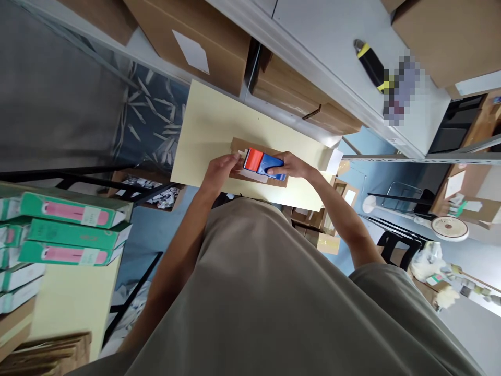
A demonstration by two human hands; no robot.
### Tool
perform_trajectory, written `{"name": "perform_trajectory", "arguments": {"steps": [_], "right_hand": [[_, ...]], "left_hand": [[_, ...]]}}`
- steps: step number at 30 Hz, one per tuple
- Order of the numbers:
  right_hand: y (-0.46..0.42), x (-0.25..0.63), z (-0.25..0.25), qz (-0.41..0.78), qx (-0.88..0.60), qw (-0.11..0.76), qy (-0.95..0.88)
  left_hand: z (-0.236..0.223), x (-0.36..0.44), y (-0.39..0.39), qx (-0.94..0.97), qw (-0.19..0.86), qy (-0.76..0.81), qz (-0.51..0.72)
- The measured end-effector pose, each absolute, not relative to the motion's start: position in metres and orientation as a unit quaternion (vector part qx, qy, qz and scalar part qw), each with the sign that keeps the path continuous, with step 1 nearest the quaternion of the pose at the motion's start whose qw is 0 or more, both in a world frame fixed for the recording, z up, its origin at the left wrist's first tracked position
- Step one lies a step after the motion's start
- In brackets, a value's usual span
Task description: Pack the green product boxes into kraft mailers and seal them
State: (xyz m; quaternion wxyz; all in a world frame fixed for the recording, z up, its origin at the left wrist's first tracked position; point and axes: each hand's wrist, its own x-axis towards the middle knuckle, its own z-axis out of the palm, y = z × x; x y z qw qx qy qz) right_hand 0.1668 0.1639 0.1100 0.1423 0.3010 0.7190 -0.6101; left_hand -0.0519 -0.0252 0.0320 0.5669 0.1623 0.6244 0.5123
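A flat brown cardboard box [238, 144] lies on the pale yellow tabletop in front of me. Over it, my right hand [290, 165] grips a red-and-blue tape dispenser [254, 160] by its blue end. The dispenser's toothed edge faces left, toward my other hand. My left hand [219, 169] is at the box's left end, thumb and fingers pinched together beside a small pale strip. What is between those fingertips is too small to make out. Part of the box is hidden under the dispenser and my hands.
Cardboard boxes [219, 49] line the shelf behind the yellow table [203, 112]. Black-and-yellow pliers [370, 62] lie on the white upper shelf. Green and pink cartons [74, 233] are stacked at the left. An open box of scraps [156, 194] stands lower, left of the table.
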Motion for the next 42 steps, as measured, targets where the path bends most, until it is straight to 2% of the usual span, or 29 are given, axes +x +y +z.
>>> {"name": "perform_trajectory", "arguments": {"steps": [3, 16, 30, 36, 42], "right_hand": [[0.164, 0.167, 0.110, -0.610, 0.307, 0.155, 0.714], [0.164, 0.164, 0.113, -0.599, 0.310, 0.172, 0.718], [0.161, 0.161, 0.112, -0.574, 0.272, 0.187, 0.749], [0.160, 0.156, 0.120, -0.570, 0.289, 0.222, 0.737], [0.166, 0.149, 0.133, -0.535, 0.288, 0.262, 0.750]], "left_hand": [[0.037, -0.050, -0.022, 0.179, 0.602, 0.602, 0.493], [0.033, -0.047, -0.013, 0.156, 0.570, 0.618, 0.519], [0.025, -0.042, -0.018, 0.197, 0.448, 0.702, 0.517], [0.018, -0.060, -0.029, 0.205, 0.381, 0.733, 0.526], [-0.011, -0.074, -0.036, 0.160, 0.398, 0.724, 0.541]]}}
